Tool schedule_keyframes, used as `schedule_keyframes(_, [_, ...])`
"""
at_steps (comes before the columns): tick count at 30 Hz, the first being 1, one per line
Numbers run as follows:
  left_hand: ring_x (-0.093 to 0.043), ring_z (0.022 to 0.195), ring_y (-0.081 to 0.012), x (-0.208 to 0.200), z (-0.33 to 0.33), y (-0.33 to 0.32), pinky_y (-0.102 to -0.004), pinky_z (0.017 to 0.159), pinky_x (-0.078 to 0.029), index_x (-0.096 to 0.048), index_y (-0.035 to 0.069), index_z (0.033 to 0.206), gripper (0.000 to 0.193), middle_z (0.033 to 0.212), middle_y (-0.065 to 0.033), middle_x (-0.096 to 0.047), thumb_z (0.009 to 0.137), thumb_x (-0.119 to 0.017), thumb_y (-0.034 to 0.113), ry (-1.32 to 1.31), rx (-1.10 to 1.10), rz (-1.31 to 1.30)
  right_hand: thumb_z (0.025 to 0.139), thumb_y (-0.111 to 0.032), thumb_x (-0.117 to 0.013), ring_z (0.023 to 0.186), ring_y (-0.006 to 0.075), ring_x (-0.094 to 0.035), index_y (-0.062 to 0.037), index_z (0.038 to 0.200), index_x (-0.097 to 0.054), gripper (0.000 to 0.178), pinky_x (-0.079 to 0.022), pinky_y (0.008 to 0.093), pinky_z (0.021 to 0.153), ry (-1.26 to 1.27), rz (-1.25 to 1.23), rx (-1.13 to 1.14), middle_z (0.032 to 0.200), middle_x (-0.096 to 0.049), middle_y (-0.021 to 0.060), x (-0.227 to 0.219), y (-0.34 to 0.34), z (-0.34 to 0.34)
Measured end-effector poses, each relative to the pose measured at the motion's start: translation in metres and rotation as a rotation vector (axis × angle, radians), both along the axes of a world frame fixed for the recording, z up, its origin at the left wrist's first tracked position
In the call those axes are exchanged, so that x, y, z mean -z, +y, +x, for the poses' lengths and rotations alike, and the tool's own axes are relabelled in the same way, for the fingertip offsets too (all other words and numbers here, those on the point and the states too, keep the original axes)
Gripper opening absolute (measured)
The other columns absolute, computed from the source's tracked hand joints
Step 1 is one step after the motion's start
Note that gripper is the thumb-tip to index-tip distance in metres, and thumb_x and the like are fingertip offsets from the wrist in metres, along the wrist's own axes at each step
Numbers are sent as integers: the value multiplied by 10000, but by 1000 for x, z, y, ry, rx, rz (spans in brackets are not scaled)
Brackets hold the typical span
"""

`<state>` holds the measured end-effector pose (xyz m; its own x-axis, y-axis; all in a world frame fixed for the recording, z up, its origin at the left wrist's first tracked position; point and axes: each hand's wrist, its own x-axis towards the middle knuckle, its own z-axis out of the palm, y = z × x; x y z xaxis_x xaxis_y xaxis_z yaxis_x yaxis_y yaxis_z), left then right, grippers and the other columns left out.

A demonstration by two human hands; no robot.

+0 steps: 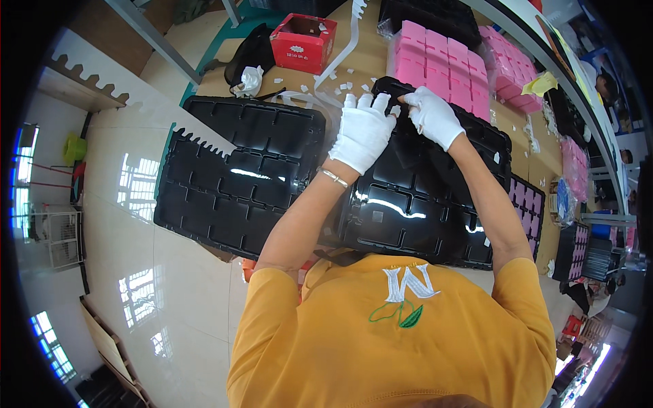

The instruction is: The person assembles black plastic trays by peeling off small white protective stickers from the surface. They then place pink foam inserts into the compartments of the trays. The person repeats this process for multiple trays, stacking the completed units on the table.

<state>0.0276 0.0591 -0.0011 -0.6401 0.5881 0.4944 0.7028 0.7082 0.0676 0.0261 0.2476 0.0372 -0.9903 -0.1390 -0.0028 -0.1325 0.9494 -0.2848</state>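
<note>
Both my hands wear white gloves with bare fingertips and work at the far left corner of a black plastic tray (408,194) with moulded compartments. My left hand (364,132) rests there with its fingers stretched out and a little apart, the thumb toward the right hand. Close beside it, my right hand (433,119) has its fingers curled together at the tray's far edge; whatever lies between the fingertips is too small to make out. A second black tray (238,180) lies to the left of my left forearm.
Pink block stacks (442,64) in clear plastic stand beyond the tray. A red box (304,44), a black bag (250,58) and white scraps (345,86) lie at the back of the table. A toothed white strip (170,112) crosses the left tray. A metal frame bar (517,34) spans the upper right.
</note>
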Motion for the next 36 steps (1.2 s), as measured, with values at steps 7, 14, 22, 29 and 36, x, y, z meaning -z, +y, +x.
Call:
schedule_keyframes(7, [-592,1076,-267,-2,-1,-1,-503,952,-439,-724,205,1024,256,1195,-89,-622,803,-602,155,3,25,39,838,-55,-481,843,351,-623,-46,1021,-709,292,-499,406,780,37,-113,-151,968,-629,191,10,9,-6])
schedule_keyframes(14, [-556,1141,-322,-1,-41,9,-489,952,-443,-719,183,997,199,1241,-107,-606,813,-646,202,-67,96,196,780,-4,-483,749,111,-556,21,976,-681,280,-452,242,696,-267,-799,71,875,-647,48,-6,23,-2])
schedule_keyframes(22, [-537,1172,-284,-26,-56,16,-483,999,-386,-735,149,813,91,1255,-80,-602,786,-677,213,-166,235,-39,801,-19,-481,842,124,-575,25,1012,-655,277,-467,232,773,-42,-823,154,933,-638,53,-46,52,44])
schedule_keyframes(29, [-528,1198,-264,-30,-71,22,-481,1013,-378,-716,114,803,91,1273,-64,-596,793,-655,181,-216,316,-108,889,-60,-497,768,95,-501,18,1010,-635,200,-428,220,715,78,-857,156,972,-580,31,-53,79,89])
schedule_keyframes(36, [-491,1253,-305,-28,-71,22,-509,1043,-367,-696,76,851,101,1363,-134,-521,802,-647,151,-150,376,-152,887,-28,-513,799,114,-526,14,1005,-630,171,-440,234,743,158,-780,198,960,-585,43,-39,90,116])
